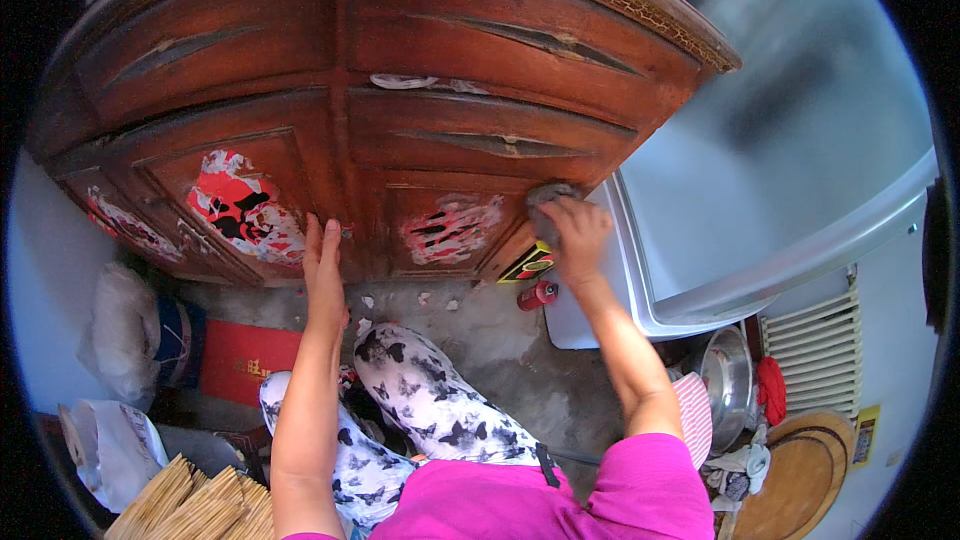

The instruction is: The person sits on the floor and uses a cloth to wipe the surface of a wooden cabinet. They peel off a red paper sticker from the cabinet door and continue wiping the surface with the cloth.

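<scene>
Patterned trousers point(440, 395) noted nearest. L. hand point(324, 265) is raised at approx. centre of the cabinet point(345, 165) front; fingers are extended and held close together, contact w/ wood can't be confirmed. Grey wad point(545, 208) is gripped under bent fingers of R. hand point(583, 230), thumb position unclear, and is located at cabinet's lower RH edge. Yellow-and-black box point(527, 263) is seen just below wad, red can point(538, 295) beside it on flr. Torn paper point(452, 230) is stuck to lower RH door panel. Silver-grey appliance point(770, 160) is positioned R. of cabinet.
</scene>
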Demonstrator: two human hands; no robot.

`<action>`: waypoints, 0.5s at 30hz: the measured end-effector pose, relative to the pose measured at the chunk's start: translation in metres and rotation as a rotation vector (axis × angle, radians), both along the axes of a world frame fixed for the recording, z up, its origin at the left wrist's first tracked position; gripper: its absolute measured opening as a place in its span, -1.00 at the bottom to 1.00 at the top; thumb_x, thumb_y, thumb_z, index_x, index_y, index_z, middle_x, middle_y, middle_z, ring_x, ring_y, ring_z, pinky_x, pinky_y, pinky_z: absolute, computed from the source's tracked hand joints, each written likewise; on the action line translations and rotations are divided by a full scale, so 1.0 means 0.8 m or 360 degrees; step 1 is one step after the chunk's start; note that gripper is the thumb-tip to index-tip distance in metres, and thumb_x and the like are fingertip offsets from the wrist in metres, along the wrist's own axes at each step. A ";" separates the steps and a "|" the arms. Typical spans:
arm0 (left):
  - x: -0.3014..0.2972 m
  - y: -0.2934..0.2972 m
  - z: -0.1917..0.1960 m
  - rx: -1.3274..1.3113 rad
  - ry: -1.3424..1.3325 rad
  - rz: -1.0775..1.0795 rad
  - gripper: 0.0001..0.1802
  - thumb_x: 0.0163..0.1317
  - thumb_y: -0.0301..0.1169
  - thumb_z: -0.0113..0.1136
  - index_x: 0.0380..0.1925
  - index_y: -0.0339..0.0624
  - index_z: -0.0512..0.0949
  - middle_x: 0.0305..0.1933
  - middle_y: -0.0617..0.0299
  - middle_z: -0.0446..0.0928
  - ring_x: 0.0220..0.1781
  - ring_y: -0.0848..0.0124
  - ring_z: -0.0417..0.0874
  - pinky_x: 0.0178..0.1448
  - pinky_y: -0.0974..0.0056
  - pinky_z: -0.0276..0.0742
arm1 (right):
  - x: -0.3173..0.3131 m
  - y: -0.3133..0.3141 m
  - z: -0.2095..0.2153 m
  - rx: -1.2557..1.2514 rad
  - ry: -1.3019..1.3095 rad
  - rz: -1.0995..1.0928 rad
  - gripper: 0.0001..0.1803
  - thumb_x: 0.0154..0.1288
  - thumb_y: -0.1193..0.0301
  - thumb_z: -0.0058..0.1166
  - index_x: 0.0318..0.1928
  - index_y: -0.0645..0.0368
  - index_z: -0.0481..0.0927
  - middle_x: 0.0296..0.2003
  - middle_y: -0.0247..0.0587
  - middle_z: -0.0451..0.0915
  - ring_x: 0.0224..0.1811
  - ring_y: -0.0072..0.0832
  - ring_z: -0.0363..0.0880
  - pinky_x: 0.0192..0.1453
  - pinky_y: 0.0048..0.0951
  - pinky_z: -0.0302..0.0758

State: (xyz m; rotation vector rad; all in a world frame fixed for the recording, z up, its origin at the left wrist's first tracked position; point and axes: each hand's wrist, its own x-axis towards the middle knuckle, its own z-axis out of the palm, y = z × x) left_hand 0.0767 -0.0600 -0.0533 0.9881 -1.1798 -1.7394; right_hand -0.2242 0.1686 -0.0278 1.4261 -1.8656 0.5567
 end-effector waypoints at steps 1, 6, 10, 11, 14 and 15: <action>-0.004 0.001 -0.003 -0.0016 0.0012 -0.0010 0.01 0.48 0.11 0.19 0.64 -0.26 0.00 0.71 0.03 0.05 0.70 0.28 0.09 0.71 0.17 -0.12 | 0.015 -0.022 -0.002 0.0009 0.0037 0.0079 -0.57 0.08 0.30 0.31 0.04 -0.21 0.73 0.01 -0.43 0.66 0.06 -0.26 0.58 0.18 -0.11 0.29; -0.002 -0.006 -0.010 0.0011 0.0062 -0.0015 0.01 0.48 0.10 0.20 0.63 -0.34 0.02 0.70 0.01 0.07 0.71 0.29 0.06 0.71 0.20 -0.12 | 0.148 -0.199 -0.006 -0.0009 -0.0034 0.0498 -0.59 0.22 0.29 0.13 0.09 -0.26 0.71 0.03 -0.46 0.68 0.03 -0.35 0.60 0.11 -0.14 0.40; 0.009 -0.012 -0.014 0.0034 0.0061 -0.0010 0.00 0.48 0.09 0.20 0.62 -0.36 0.03 0.69 0.00 0.10 0.71 0.30 0.07 0.71 0.19 -0.10 | 0.176 -0.229 0.004 0.0059 0.0007 0.0577 -0.61 0.23 0.29 0.11 0.08 -0.26 0.70 0.05 -0.46 0.67 0.03 -0.39 0.59 0.08 -0.14 0.41; 0.009 -0.011 -0.015 0.0025 0.0056 -0.0021 0.00 0.48 0.09 0.20 0.62 -0.36 0.03 0.69 0.00 0.10 0.71 0.29 0.08 0.71 0.19 -0.09 | 0.169 -0.218 0.006 0.0106 0.0049 0.0536 -0.61 0.22 0.29 0.12 0.08 -0.26 0.70 0.05 -0.46 0.67 0.02 -0.39 0.59 0.08 -0.14 0.41; 0.013 -0.006 -0.006 0.0011 0.0034 -0.0013 -0.01 0.49 0.07 0.20 0.62 -0.37 0.03 0.70 -0.01 0.09 0.70 0.28 0.10 0.71 0.20 -0.07 | 0.113 -0.147 0.014 0.0190 0.0142 0.0423 -0.60 0.20 0.29 0.13 0.07 -0.27 0.70 0.05 -0.46 0.67 0.02 -0.39 0.59 0.09 -0.14 0.39; 0.012 -0.006 -0.002 0.0016 0.0025 -0.0014 -0.01 0.49 0.07 0.20 0.61 -0.38 0.03 0.70 -0.02 0.08 0.70 0.27 0.10 0.71 0.21 -0.07 | 0.084 -0.118 0.011 0.0181 0.0151 0.0361 -0.60 0.19 0.29 0.13 0.07 -0.27 0.71 0.05 -0.46 0.67 0.02 -0.39 0.59 0.10 -0.13 0.38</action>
